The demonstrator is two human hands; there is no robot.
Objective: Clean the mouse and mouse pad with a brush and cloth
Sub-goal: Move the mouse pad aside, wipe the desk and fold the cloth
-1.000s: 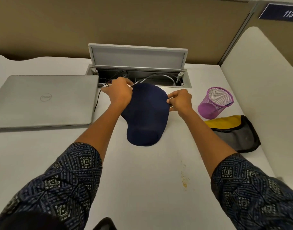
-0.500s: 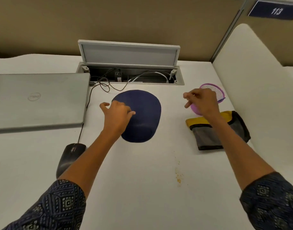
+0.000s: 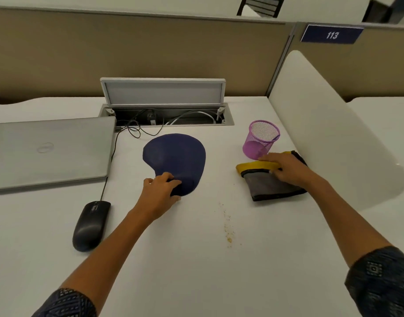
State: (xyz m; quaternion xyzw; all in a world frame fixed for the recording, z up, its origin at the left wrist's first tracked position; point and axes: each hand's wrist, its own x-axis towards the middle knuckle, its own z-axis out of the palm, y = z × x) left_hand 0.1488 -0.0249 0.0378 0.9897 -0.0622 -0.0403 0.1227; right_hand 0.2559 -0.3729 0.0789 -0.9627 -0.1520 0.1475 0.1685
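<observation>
A person's two forearms reach forward over a white surface (image 3: 196,259), seen from above and behind the hands. The left hand (image 3: 161,193) rests on the near, narrow end of a dark blue mouse pad (image 3: 175,156), its fingers curled over the pad's near edge and gripping it. The pad lies flat near the middle of the surface. The right hand (image 3: 285,167) lies on a folded cloth (image 3: 265,184), grey with a yellow layer and a black border, with fingers stretched out flat across the yellow part and relaxed, gripping nothing.

A black wired mouse (image 3: 91,226) sits to the left of the left forearm, well apart from the pad, its cable (image 3: 109,165) running away along the edge of a closed silver laptop (image 3: 47,152). Just behind the cloth stands a purple mesh pen cup (image 3: 261,139), touching or almost touching the cloth; I cannot tell which. At the back of the surface, a cable hatch (image 3: 164,115) stands with its lid raised, wires visible inside. A few small yellowish crumbs (image 3: 228,227) are scattered between the two arms. A blue sign (image 3: 332,35) reading 113 hangs on the partition beyond.
</observation>
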